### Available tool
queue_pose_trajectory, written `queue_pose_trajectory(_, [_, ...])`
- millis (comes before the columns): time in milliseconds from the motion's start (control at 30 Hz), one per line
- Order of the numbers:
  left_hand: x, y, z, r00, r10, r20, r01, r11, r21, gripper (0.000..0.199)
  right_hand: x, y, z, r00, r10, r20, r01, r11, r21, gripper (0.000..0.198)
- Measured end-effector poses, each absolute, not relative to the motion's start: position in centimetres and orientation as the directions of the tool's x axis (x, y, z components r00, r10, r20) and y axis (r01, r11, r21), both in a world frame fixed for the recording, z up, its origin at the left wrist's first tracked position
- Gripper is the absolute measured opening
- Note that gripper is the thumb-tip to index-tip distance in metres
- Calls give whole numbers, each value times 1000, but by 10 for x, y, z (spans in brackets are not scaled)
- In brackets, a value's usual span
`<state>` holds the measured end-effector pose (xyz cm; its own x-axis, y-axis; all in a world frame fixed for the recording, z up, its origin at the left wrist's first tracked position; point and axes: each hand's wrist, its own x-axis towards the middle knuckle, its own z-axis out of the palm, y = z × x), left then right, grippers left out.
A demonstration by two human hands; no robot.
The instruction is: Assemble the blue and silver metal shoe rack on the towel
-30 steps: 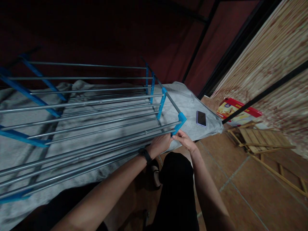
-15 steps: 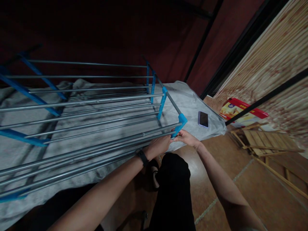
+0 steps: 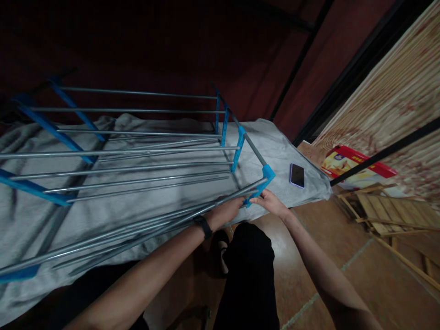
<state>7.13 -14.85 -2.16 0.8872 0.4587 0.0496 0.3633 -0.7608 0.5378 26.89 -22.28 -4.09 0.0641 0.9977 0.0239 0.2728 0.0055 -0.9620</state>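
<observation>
A rack of grey metal rods with blue plastic brackets lies on a grey cloth. At its near right corner, my right hand (image 3: 270,202) is closed on the blue bracket (image 3: 263,185). Just left of it my left hand (image 3: 227,211), with a black band on its wrist, is closed on a metal rod (image 3: 185,224) near the bracket; its fingertips are partly hidden. Several front rods cross at a slant, and two of their left ends lie free of the blue left bracket (image 3: 20,274). A thin rod (image 3: 192,182) behind has a loose right end.
A phone (image 3: 297,175) lies on the grey cloth (image 3: 278,151) right of the rack. Beyond stand a red and yellow box (image 3: 360,162), a black pole (image 3: 388,149) and a folded wooden chair (image 3: 395,208) on the tiled floor. A dark red wall (image 3: 154,50) is behind.
The left ends of some front rods have come away from the left bracket, and the rods now cross. A thin rod's right end has slipped from its bracket. The view has shifted slightly left.
</observation>
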Motion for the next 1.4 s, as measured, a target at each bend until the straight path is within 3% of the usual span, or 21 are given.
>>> queue_pose_trajectory(100, [67, -149, -27, 905, 417, 86, 323, -803, 501, 43, 264, -227, -44, 116, 992, 58, 285, 23, -958, 34])
queue_pose_trajectory(467, [46, -153, -24, 838, 545, 32, 505, -795, 335, 36, 245, -241, -65, 306, 943, 132, 457, -23, -889, 39])
queue_pose_trajectory(600, [42, -160, -28, 853, 520, 51, 473, -810, 346, 37, 220, -263, -64, 590, 762, 268, 579, -167, -798, 38])
queue_pose_trajectory(667, [41, -166, -32, 851, 523, 49, 476, -808, 347, 38, 202, -275, -62, 649, 684, 334, 636, -245, -732, 33])
queue_pose_trajectory(733, [42, -174, -34, 856, 509, 88, 459, -828, 323, 36, 186, -283, -59, 573, 720, 393, 737, -243, -630, 28])
queue_pose_trajectory(800, [44, -182, -36, 874, 470, 125, 419, -858, 297, 32, 176, -287, -57, 395, 813, 428, 850, -147, -505, 26])
queue_pose_trajectory(933, [48, -190, -36, 899, 400, 179, 333, -889, 313, 26, 183, -285, -59, 85, 923, 376, 946, 44, -320, 31])
queue_pose_trajectory(1200, [49, -196, -43, 883, 310, 353, 235, -942, 239, 18, 240, -279, -88, -185, 941, 283, 944, 250, -217, 32])
queue_pose_trajectory(1400, [19, -205, -45, 846, 432, 311, 394, -901, 182, 32, 245, -266, -99, -225, 954, 197, 951, 259, -167, 35])
